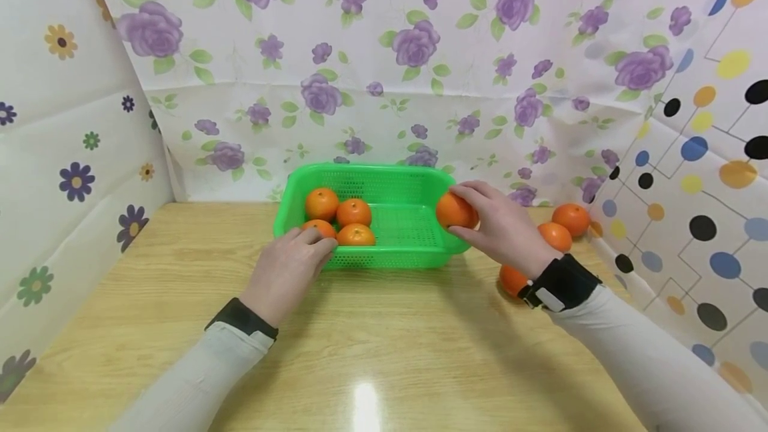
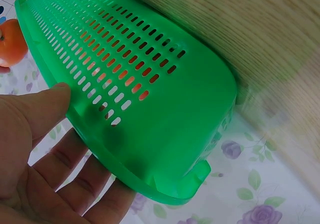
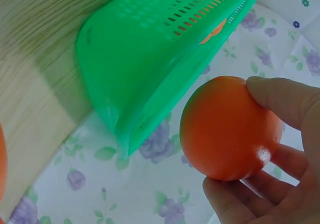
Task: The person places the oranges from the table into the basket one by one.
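Note:
A green perforated plastic basket (image 1: 390, 258) stands on the wooden table, with several oranges (image 1: 321, 204) grouped in its left part. My left hand (image 1: 291, 269) grips the basket's near left rim; in the left wrist view its thumb (image 2: 52, 101) lies on the outer side and the fingers reach over the rim. My right hand (image 1: 504, 229) holds an orange (image 3: 230, 129) between thumb and fingers, above the basket's right end. The right wrist view shows this fruit apart from the green rim.
On the table (image 1: 384, 332), right of the basket, lie three more oranges (image 1: 571, 219), one partly hidden behind my right wrist. A flowered sheet (image 1: 372, 119) hangs close behind the basket. Patterned sheets also stand at the left and right sides.

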{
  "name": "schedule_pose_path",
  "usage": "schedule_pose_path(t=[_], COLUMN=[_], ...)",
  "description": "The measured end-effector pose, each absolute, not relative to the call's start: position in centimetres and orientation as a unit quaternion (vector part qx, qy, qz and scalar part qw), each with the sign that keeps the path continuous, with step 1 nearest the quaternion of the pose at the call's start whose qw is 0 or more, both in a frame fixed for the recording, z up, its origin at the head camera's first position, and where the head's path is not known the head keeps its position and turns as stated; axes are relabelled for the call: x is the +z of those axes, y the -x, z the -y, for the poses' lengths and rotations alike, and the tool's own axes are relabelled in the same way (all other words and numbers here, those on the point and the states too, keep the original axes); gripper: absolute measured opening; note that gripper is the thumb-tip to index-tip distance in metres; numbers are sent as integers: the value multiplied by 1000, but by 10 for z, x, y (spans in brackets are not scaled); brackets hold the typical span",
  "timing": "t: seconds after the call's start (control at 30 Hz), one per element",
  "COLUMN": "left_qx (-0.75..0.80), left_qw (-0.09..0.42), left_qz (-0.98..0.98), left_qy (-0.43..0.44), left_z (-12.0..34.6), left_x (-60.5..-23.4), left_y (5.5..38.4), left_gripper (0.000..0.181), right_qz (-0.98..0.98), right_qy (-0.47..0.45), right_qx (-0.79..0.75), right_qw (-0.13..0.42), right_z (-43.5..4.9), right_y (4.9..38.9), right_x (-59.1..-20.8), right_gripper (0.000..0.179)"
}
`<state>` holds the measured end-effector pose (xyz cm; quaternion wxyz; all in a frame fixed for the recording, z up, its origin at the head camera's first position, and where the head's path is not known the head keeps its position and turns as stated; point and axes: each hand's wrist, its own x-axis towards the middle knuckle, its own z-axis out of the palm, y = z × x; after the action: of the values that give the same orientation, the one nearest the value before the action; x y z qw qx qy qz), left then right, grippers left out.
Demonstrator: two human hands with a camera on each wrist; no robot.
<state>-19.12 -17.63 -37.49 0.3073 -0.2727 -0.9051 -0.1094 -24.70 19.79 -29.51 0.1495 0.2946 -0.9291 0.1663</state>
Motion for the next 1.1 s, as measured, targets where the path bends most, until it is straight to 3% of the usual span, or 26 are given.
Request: schedule_pose_path(t=[1.1], left_qx=[-105], left_qw=[306], left_qz=[908], left_qy=[267], left_z=[176], left_x=[-374], left_y=[191], left_gripper=[19], right_qz=[916], right_qy=[-320], right_qx=[230], right_qw=[72], right_z=[-129], right_y=[258], right_x=[-299], right_gripper=[69])
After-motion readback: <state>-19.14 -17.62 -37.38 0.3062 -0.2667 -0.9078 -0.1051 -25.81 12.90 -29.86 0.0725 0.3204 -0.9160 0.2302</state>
